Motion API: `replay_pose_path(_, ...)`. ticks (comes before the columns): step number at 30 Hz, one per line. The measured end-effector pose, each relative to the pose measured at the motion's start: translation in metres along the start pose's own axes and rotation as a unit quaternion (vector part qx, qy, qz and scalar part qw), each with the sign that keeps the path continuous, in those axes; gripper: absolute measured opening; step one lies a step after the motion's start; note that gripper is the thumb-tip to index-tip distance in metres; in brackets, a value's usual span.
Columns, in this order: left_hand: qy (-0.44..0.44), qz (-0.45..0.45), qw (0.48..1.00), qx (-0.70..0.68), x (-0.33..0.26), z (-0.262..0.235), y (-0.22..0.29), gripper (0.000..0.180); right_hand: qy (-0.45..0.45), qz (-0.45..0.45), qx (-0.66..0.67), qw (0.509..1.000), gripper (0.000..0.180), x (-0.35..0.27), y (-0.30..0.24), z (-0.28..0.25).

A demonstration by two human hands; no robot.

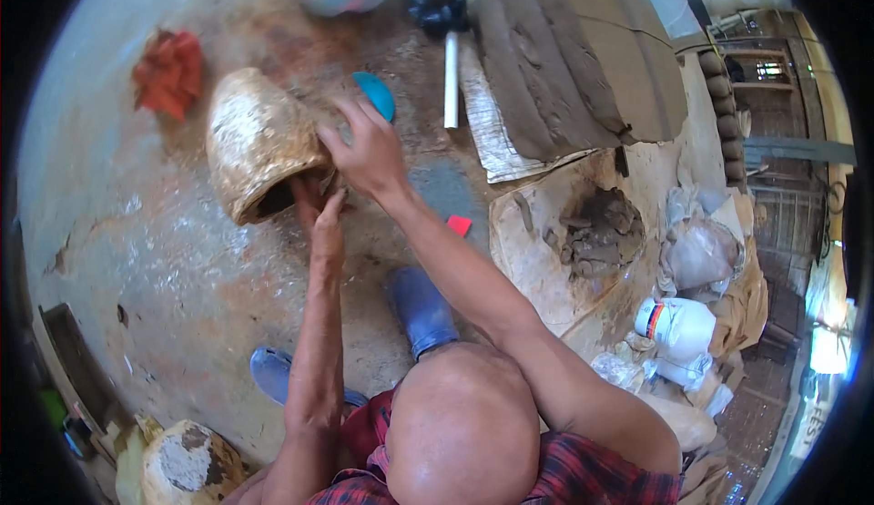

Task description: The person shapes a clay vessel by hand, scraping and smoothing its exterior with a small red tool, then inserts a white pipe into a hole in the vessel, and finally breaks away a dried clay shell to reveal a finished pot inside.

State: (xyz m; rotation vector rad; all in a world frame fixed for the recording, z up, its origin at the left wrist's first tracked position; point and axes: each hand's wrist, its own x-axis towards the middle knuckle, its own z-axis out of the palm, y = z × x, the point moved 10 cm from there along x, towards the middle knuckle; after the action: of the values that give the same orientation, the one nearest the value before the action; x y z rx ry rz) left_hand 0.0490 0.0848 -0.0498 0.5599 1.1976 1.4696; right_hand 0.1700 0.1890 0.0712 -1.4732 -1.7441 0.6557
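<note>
A hollow, rounded mold (255,132) with a rough whitish-tan outside lies on its side on the floor, its dark opening facing me. My left hand (320,214) reaches into that opening; its fingers run straight inside, with the tips hidden, and the thumb stands apart outside the rim. Beside the mold's right edge, my right hand (369,152) is spread, thumb and fingers apart, close to the rim; whether it touches is unclear. Just beyond its fingers lies a blue-green disc (374,95).
A crumpled red cloth (169,72) lies far left. Stacked grey clay slabs (583,50), a white tube (451,81) and a black bag (437,4) are at the back. Clay scraps (601,232) sit right, near a white jar (678,327). Another rough mold (187,464) stands lower left.
</note>
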Motion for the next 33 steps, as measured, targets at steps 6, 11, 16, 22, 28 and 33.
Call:
replay_pose_path(6, 0.098, 0.048, 0.986, 0.126, -0.030, -0.003, 0.051, 0.084, 0.164, 0.137, -0.317, 0.924, 0.036, -0.168, 0.189, -0.192)
replay_pose_path(11, 0.087, 0.178, 0.945, 0.258, -0.060, 0.030, 0.118, 0.059, 0.092, 0.224, -0.364, 0.900, 0.036, -0.238, 0.262, -0.250)
replay_pose_path(16, 0.145, 0.380, 0.840, 0.358, -0.012, 0.012, 0.228, 0.047, 0.105, 0.182, -0.220, 0.953, 0.029, -0.207, 0.215, -0.232)
replay_pose_path(22, 0.012, 0.073, 0.928, 0.364, 0.117, -0.072, 0.164, 0.069, -0.031, 0.024, 0.108, 0.993, 0.025, -0.127, 0.041, -0.068)
replay_pose_path(28, 0.024, -0.076, 0.978, 0.194, 0.103, -0.056, 0.137, 0.064, -0.222, 0.138, 0.202, 0.944, 0.035, -0.084, -0.017, 0.083)
replay_pose_path(33, 0.016, -0.075, 0.981, 0.179, 0.112, -0.054, 0.122, 0.062, -0.061, -0.026, 0.144, 0.987, 0.040, -0.059, -0.007, 0.139)
